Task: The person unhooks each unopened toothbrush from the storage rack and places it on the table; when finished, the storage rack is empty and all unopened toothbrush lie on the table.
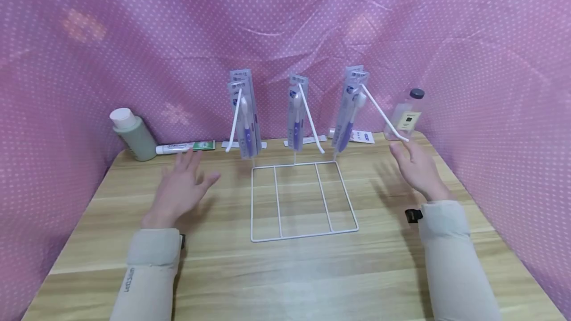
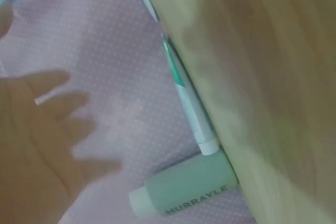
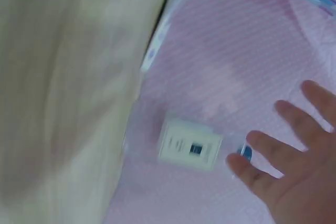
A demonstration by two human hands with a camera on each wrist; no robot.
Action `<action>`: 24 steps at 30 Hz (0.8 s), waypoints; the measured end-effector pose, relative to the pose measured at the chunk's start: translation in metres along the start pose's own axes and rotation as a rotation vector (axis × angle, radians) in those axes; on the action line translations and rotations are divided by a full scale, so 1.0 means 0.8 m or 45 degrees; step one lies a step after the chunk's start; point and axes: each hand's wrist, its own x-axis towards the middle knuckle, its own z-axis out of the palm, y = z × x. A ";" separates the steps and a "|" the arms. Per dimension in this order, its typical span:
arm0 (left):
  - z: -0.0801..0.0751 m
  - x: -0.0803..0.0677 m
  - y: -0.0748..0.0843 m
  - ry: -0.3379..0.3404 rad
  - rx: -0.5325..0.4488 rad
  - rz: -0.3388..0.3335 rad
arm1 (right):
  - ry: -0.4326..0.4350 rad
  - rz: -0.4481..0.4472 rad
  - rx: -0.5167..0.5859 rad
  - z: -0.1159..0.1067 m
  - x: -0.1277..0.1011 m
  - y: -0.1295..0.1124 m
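My left hand hovers over the left of the table with fingers spread, holding nothing. A white and green toothpaste tube lies just beyond its fingertips. My right hand is on the right, its fingers extended and spread in the right wrist view. In the head view its fingertips appear close to the tip of the right hook; I cannot tell whether they touch. Between the hands stands a white wire rack with three sloping hooks. Packaged purple toothbrushes hang at the left, middle and right.
A green bottle with a white cap leans at the back left. A clear bottle with a black cap stands at the back right. Another tube lies behind the rack. Pink dotted cloth encloses the wooden table.
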 end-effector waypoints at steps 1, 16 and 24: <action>0.000 0.000 0.002 -0.026 -0.018 0.011 | 0.045 0.014 0.035 -0.002 0.003 -0.005; 0.046 -0.021 0.092 -0.390 -0.233 0.230 | 0.217 -0.109 1.372 -0.030 0.090 -0.124; 0.073 -0.065 0.114 -0.381 -0.182 0.472 | 0.160 -0.181 1.559 -0.029 0.113 -0.141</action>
